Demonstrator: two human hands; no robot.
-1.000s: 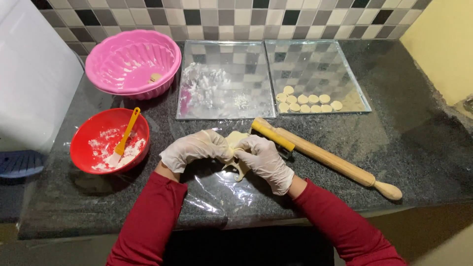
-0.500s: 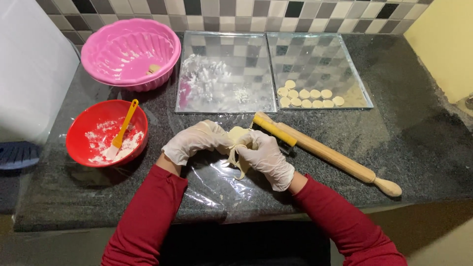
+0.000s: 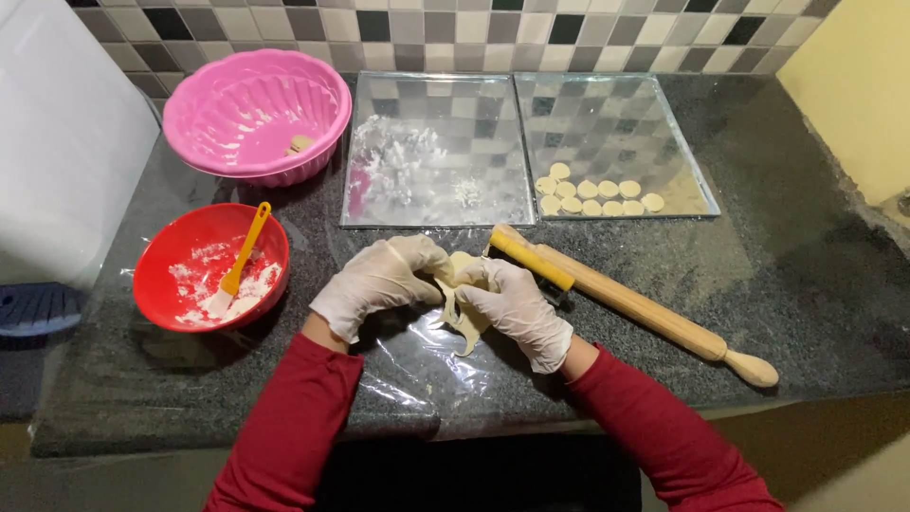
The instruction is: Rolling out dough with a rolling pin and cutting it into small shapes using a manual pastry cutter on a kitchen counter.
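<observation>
- The left hand (image 3: 379, 280) and the right hand (image 3: 517, 308), both in pale gloves, meet at the middle of the dark stone worktop (image 3: 815, 275), over a sheet of clear plastic film (image 3: 417, 365).
- Between them is a piece of pale dough (image 3: 462, 303): its upper part is bunched between the two hands, and a thin ragged flap hangs down toward the person.
- The fingers of both hands are curled narrow and pinch the dough from either side, left from the left, right from the right; neither hand is clearly nearer, both touch it.
- The dough's long axis runs roughly from the far side toward the person, with the free flap at the near end, below the right hand's fingers.
- A wooden rolling pin (image 3: 654, 313) with a yellow sleeve lies just beside the right hand, slanting away to the right.
- Farther back, two mirror-like trays: the left tray (image 3: 379, 204) is dusted with flour, the right tray (image 3: 682, 142) carries small dough discs (image 3: 592, 194).
- To the left, a red bowl (image 3: 156, 270) with flour and a yellow spatula (image 3: 242, 256), and a pink bowl (image 3: 204, 114) behind it.
</observation>
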